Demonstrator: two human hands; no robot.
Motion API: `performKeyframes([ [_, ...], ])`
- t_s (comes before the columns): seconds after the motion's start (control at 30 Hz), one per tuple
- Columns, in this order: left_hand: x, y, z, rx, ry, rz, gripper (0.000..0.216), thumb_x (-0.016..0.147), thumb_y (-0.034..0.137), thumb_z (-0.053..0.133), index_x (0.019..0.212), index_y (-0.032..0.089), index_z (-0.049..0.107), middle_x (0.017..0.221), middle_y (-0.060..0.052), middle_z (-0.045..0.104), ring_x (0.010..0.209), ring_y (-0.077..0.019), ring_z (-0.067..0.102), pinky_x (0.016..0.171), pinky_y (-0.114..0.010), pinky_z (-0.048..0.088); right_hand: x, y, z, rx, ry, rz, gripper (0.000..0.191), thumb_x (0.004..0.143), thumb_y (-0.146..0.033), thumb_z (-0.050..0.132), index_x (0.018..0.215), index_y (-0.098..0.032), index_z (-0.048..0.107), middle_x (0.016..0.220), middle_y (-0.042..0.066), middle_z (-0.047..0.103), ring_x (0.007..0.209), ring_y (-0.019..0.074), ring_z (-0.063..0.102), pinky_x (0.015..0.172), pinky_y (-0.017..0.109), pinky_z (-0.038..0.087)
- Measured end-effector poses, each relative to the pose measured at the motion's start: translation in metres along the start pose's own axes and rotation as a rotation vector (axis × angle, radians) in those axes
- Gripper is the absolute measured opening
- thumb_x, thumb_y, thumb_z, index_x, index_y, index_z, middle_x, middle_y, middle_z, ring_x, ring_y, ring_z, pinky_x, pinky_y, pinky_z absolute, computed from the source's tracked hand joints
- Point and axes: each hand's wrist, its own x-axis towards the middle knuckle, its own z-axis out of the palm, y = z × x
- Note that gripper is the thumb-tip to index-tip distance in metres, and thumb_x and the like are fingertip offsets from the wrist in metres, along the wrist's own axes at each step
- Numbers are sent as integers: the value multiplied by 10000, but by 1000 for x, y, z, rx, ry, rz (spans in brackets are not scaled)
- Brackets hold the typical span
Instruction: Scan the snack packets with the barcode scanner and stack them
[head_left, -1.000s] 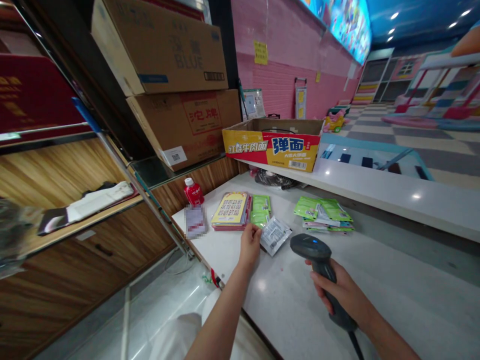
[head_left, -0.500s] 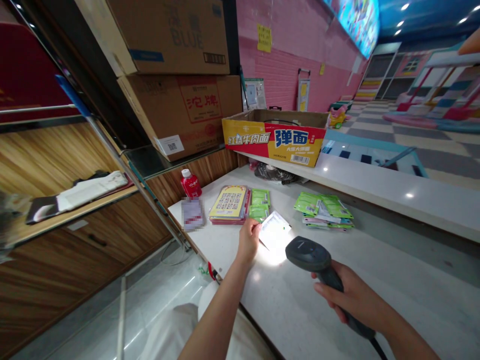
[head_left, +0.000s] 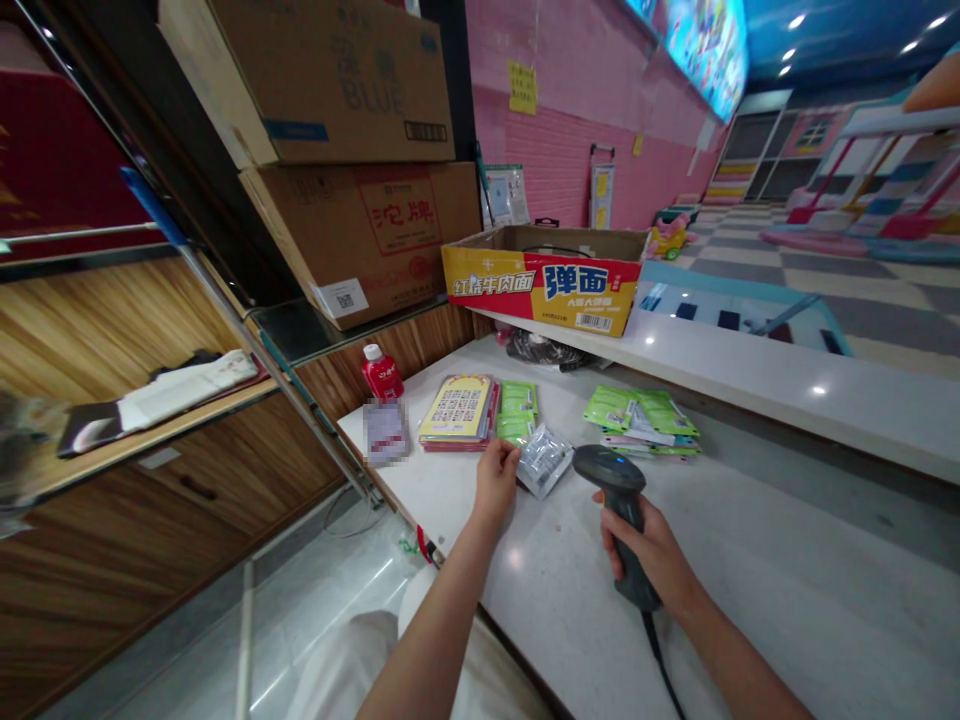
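Observation:
My left hand [head_left: 496,482] pinches the left corner of a small silvery-white packet [head_left: 545,461] at the counter's surface. In my right hand [head_left: 651,545] is a dark grey barcode scanner [head_left: 611,480], held upright by its handle, with its head close to the packet's right side. Its cord trails down toward the counter's near edge. Just behind the packet lie green packets [head_left: 517,412], beside a stack of booklets [head_left: 459,410] with a yellow cover. Farther right is a pile of green and white packets [head_left: 642,420].
A red bottle with a white cap [head_left: 382,372] and a blurred-out packet [head_left: 386,430] stand at the counter's left end. An open noodle carton [head_left: 540,285] sits on the raised ledge [head_left: 720,350]. Large cardboard boxes [head_left: 360,240] are stacked at back left.
The scanner's bright light on the packet has gone out. My right hand has shifted left and turned the scanner more upright. My left hand still holds the packet in nearly the same place.

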Motion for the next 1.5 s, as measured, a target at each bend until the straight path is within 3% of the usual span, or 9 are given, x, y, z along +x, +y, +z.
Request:
performKeyframes([
  [0.27,-12,14,-2,-190,111,-79,211,743,353,609,810,177,513,731,2,580,659,-128,564,604,-241,459,7,7,-2,239,94,-49,353,804,-441,656,1032,-196,542,580,-64,591,371,84,508,353,196,405],
  [0.43,6,18,8,-224,185,-90,265,737,362,623,889,175,512,826,-23,601,738,-148,614,656,-285,522,9,8,-3,289,105,-41,379,771,-448,690,1016,-190,560,567,-60,595,365,88,507,352,198,391],
  [0.67,31,27,4,228,139,-27,198,714,75,594,891,155,555,825,-43,618,720,-159,604,660,-276,486,9,9,-4,312,108,-40,398,757,-457,699,1006,-183,555,561,-61,592,355,90,497,343,202,388],
  [0.9,15,56,-6,981,-5,146,102,832,113,532,864,165,613,970,-125,605,944,-260,565,821,-375,442,10,9,-5,309,100,-45,378,779,-443,684,1020,-185,547,572,-61,596,367,88,508,349,196,394],
  [1.03,7,55,3,1166,-151,278,197,862,106,484,932,190,648,1043,-124,611,1024,-267,529,889,-392,428,10,10,-5,315,97,-40,373,788,-432,678,1033,-184,543,576,-59,598,371,84,511,351,187,388],
  [1.13,4,46,11,1168,-252,321,226,869,129,497,1032,185,643,1163,-129,600,1065,-262,527,922,-388,422,10,11,-5,322,99,-26,384,778,-442,685,1033,-191,546,576,-60,599,366,85,509,350,191,392],
  [1.27,1,43,15,1079,-250,281,243,837,127,559,1060,180,639,1261,-144,562,1138,-270,505,956,-397,402,12,11,-4,324,112,-23,399,751,-462,704,1012,-198,559,563,-64,595,362,93,509,348,201,401],
  [1.4,3,51,25,972,-206,285,215,838,130,558,1029,172,647,1221,-152,585,1147,-275,504,971,-416,385,13,12,-4,327,115,-23,395,753,-459,703,1012,-200,557,564,-66,596,362,93,508,345,203,404],
  [1.5,16,56,46,787,-228,313,195,824,129,573,995,171,657,1095,-136,645,1056,-256,561,940,-397,410,13,12,-4,338,111,-22,383,765,-451,694,1011,-197,549,564,-68,596,355,86,501,343,196,400],
])
